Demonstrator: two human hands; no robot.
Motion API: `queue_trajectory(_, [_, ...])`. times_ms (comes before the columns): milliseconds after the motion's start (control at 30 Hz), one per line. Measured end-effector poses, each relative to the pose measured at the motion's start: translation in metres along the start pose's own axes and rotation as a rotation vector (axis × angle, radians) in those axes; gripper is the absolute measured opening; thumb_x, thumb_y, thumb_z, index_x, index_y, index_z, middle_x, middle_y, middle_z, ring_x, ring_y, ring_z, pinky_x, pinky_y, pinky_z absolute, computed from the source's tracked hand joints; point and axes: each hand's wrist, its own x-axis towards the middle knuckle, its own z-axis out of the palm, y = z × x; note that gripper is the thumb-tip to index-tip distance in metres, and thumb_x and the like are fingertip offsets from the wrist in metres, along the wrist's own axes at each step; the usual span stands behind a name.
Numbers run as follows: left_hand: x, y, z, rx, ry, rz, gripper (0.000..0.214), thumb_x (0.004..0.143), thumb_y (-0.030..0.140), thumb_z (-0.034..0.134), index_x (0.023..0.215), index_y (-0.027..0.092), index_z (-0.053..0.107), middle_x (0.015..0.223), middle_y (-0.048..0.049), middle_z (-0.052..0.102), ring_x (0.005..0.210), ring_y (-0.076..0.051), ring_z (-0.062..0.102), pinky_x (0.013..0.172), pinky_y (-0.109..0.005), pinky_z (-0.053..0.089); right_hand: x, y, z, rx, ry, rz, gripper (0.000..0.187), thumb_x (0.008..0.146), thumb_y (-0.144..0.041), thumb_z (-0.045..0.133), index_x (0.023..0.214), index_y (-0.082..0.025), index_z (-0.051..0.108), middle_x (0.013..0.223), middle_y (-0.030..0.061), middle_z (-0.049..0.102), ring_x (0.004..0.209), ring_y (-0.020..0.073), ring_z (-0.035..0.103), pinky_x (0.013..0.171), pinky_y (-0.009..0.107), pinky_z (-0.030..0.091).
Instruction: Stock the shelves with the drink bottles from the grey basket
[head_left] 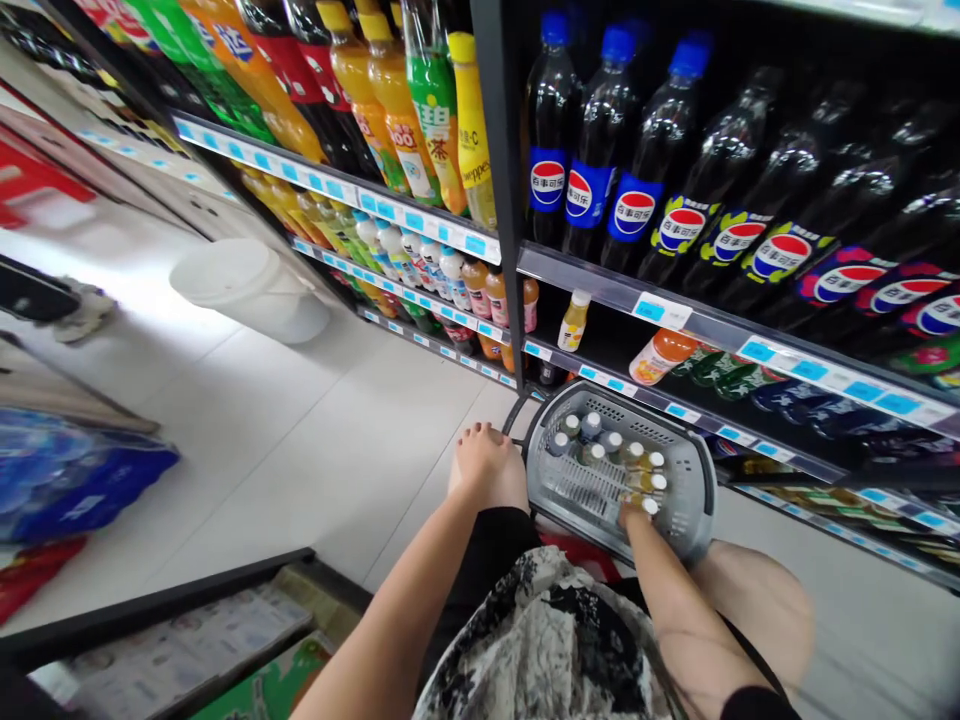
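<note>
My left hand (pixel 484 452) rests on my bent left knee with its fingers stretched over it, holding nothing. Between my knees stands a grey plastic shopping basket (pixel 697 470) with slotted walls. My right hand (pixel 634 516) reaches down inside its near right part and is closed around a small white-capped juice bottle (pixel 649 507); most of the fingers are hidden. Several more white-capped bottles stand upright in the basket, among them a yellowish one (pixel 635 452) and a paler one (pixel 592 424).
Ahead, shelves hold cola bottles (pixel 632 212), with a lone yellow drink bottle (pixel 574 320) and an orange one (pixel 661 356) lower down. A lidded white bucket (pixel 247 285) stands on the floor at left. Blue-wrapped water packs (pixel 82 470) and a carton rack (pixel 187 640) lie nearer.
</note>
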Motion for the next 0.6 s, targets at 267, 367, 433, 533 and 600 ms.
queue_trajectory(267, [0.004, -0.003, 0.002, -0.026, -0.018, 0.010, 0.047, 0.095, 0.040, 0.057, 0.134, 0.018, 0.071, 0.143, -0.0163, 0.067, 0.135, -0.036, 0.058, 0.112, -0.050, 0.046, 0.047, -0.134, -0.039, -0.049, 0.107, -0.257, 0.076, 0.100, -0.012, 0.047, 0.173, -0.032, 0.033, 0.182, 0.0106, 0.018, 0.146, 0.0284, 0.055, 0.120, 0.037, 0.047])
queue_trajectory(367, [0.006, 0.000, 0.002, -0.031, -0.035, 0.001, 0.048, 0.095, 0.039, 0.057, 0.136, 0.018, 0.071, 0.145, -0.0165, 0.066, 0.138, -0.036, 0.056, 0.114, -0.050, 0.044, 0.062, -0.159, -0.041, -0.080, 0.084, -0.218, 0.077, 0.101, -0.011, 0.048, 0.173, -0.032, 0.032, 0.183, 0.0142, 0.011, 0.145, 0.0325, 0.056, 0.119, 0.042, 0.048])
queue_trajectory(433, [0.007, 0.001, 0.003, -0.037, -0.040, -0.009, 0.050, 0.095, 0.038, 0.058, 0.138, 0.017, 0.069, 0.145, -0.0170, 0.066, 0.139, -0.036, 0.055, 0.116, -0.049, 0.043, 0.074, -0.165, -0.042, -0.097, 0.045, -0.177, 0.077, 0.102, -0.012, 0.049, 0.174, -0.032, 0.032, 0.182, 0.0173, 0.011, 0.141, 0.0342, 0.059, 0.115, 0.044, 0.051])
queue_trajectory(533, [0.010, -0.001, 0.002, -0.057, -0.060, -0.027, 0.050, 0.093, 0.038, 0.061, 0.138, 0.018, 0.070, 0.147, -0.0167, 0.065, 0.141, -0.035, 0.053, 0.119, -0.049, 0.042, 0.090, -0.168, -0.044, -0.117, 0.008, -0.147, 0.073, 0.105, -0.010, 0.041, 0.173, -0.035, 0.034, 0.177, 0.0196, 0.028, 0.136, 0.0312, 0.065, 0.110, 0.042, 0.055])
queue_trajectory(600, [0.012, -0.004, 0.001, -0.072, -0.076, -0.039, 0.049, 0.092, 0.038, 0.062, 0.137, 0.020, 0.070, 0.148, -0.0162, 0.065, 0.142, -0.035, 0.053, 0.119, -0.049, 0.042, 0.099, -0.168, -0.045, -0.130, 0.015, -0.151, 0.070, 0.106, -0.008, 0.032, 0.171, -0.033, 0.040, 0.169, 0.0226, 0.040, 0.134, 0.0293, 0.067, 0.107, 0.041, 0.057])
